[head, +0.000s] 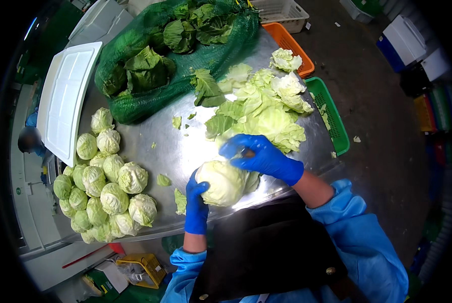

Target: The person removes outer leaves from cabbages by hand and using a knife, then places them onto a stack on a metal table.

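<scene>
A pale, partly peeled cabbage head (222, 182) is held over the near edge of the steel table (158, 130). Gripping its left side is my left hand (197, 200), in a blue glove. My right hand (254, 155), also gloved, is curled just above the cabbage's upper right; a small brownish thing shows between its fingers, too blurred to name. Loose cabbage leaves (262, 113) lie piled beyond the right hand. A heap of trimmed cabbages (114, 199) sits at the left. Green outer-leaved cabbages (148, 72) lie in a green mesh bag (135, 106) at the back.
A white plastic lid (72, 100) leans at the table's left edge. Beyond the right edge are an orange basket (305, 62) and a green basket (341, 134) with leaf scraps. A white crate (286, 15) stands farther back. Another person (31, 139) is at the far left.
</scene>
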Demonstrator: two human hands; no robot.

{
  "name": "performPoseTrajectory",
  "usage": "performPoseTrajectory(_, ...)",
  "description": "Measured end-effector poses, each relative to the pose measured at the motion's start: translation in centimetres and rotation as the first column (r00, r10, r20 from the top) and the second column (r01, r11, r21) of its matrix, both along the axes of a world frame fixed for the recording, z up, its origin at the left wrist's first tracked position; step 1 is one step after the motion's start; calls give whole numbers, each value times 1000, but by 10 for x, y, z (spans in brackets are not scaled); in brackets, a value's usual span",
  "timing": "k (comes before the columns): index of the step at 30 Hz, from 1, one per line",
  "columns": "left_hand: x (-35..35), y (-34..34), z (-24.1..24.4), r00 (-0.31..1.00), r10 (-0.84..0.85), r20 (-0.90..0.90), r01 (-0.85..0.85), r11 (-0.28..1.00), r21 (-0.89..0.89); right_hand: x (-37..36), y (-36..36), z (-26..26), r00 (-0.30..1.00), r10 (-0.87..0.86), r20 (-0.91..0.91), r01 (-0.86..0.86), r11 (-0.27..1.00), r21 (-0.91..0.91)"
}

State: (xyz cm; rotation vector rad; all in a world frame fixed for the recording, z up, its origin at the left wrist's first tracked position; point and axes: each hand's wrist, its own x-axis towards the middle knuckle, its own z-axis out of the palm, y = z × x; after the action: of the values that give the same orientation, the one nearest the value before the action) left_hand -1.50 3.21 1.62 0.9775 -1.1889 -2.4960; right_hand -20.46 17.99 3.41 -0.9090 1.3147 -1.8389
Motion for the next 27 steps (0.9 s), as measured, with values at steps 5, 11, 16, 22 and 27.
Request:
performPoseTrajectory(5,16,-5,-12,971,203,127,-229,940,254,-3,35,-8,943,-106,314,3,951,310)
performPoseTrajectory(11,41,-35,-10,959,264,-105,-181,853,489,-19,57,-25,979,-141,147,52,871,488)
performPoseTrajectory(16,41,-48,2,928,301,-220,-174,871,460,30,-29,9,972,-160,-174,189,969,160)
performPoseTrajectory(22,50,-49,-21,949,158,-272,-62,942,330,25,-30,-42,941,-11,-338,158,898,411)
performPoseTrajectory(27,43,-52,-15,953,63,-298,-11,985,173,33,-23,-8,749,-394,-533,589,764,262)
